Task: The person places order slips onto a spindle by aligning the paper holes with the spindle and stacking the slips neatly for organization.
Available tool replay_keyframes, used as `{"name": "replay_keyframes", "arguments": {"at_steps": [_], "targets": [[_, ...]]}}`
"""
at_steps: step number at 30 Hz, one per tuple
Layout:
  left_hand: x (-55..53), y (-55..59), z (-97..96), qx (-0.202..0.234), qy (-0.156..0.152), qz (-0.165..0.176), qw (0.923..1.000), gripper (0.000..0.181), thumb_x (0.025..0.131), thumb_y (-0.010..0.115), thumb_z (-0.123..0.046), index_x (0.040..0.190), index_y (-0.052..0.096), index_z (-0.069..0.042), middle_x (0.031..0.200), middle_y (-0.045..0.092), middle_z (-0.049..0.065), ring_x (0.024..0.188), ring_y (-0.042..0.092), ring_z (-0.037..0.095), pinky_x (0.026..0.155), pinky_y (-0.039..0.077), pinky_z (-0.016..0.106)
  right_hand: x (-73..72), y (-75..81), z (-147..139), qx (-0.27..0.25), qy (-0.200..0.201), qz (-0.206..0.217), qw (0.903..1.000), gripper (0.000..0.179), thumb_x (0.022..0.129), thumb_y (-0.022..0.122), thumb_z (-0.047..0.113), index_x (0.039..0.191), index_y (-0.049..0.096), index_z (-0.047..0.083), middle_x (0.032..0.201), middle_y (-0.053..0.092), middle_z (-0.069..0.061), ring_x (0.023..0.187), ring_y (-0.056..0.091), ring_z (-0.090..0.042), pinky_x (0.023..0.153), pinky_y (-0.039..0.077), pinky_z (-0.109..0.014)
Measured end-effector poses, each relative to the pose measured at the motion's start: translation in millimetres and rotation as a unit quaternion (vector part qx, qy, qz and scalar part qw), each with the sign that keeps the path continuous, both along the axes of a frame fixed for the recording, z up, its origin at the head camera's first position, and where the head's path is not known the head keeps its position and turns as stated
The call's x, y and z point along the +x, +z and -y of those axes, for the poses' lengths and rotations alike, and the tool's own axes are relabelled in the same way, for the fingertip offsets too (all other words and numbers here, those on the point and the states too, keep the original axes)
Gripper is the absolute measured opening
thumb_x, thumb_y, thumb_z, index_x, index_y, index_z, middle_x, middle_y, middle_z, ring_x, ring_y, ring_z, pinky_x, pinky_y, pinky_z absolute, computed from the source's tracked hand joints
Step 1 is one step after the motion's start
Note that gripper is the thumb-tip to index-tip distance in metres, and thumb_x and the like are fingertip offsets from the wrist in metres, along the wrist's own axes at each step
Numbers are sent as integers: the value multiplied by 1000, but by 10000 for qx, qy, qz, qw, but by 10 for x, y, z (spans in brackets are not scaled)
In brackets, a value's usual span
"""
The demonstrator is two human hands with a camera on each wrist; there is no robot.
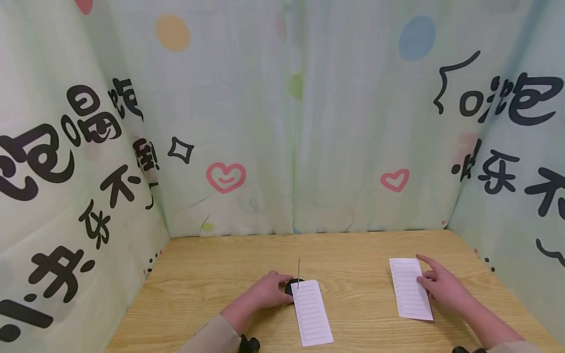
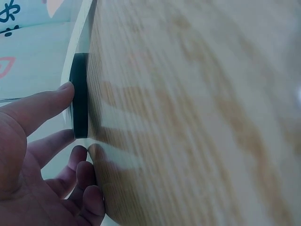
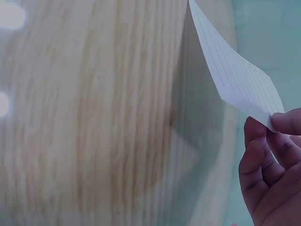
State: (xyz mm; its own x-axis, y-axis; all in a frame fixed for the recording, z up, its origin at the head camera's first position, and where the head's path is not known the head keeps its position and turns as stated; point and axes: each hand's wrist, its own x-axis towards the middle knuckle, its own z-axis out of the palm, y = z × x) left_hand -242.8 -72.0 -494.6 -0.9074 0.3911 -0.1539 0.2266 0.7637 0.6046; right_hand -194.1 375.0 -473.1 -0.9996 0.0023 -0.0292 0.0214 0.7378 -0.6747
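Observation:
A receipt spike with a round black base (image 1: pixel 289 288) and a thin upright metal pin (image 1: pixel 298 268) stands on the table. My left hand (image 1: pixel 269 291) holds the edge of that base, thumb and fingers at its rim; the left wrist view shows the black base (image 2: pixel 80 96) side-on. One lined paper slip (image 1: pixel 314 316) has its upper corner at the pin and slants toward the table's near side. Over to the right, my right hand (image 1: pixel 448 288) pinches a second lined slip (image 1: pixel 409 289) by its edge. In the right wrist view this slip (image 3: pixel 240 77) hangs above the table, slightly bent.
The wooden table (image 1: pixel 357 274) fills the lower part of the head view. Pale curtains (image 1: pixel 335 122) with printed hearts, dots and black characters enclose it at the back and both sides.

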Motion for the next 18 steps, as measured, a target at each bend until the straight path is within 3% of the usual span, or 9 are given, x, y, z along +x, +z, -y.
{"name": "replay_keyframes", "arguments": {"at_steps": [9, 18], "targets": [[-17, 4, -8, -67, -33, -61, 10000, 57, 83, 81, -28, 136, 62, -18, 111, 56, 5, 96, 51, 22, 91, 45, 45, -21, 107, 315, -293, 99, -36, 9995, 64, 98, 56, 5, 153, 23, -1, 101, 66, -16, 65, 51, -22, 55, 43, -29], [-3, -19, -4, -122, -14, -26, 9999, 57, 84, 81, -29, 136, 62, -18, 111, 57, 5, 96, 51, 21, 92, 45, 45, -16, 186, 607, -561, 378, -142, 9976, 64, 98, 57, 5, 153, 25, 1, 99, 66, -12, 70, 53, -22, 57, 45, -30]]}}
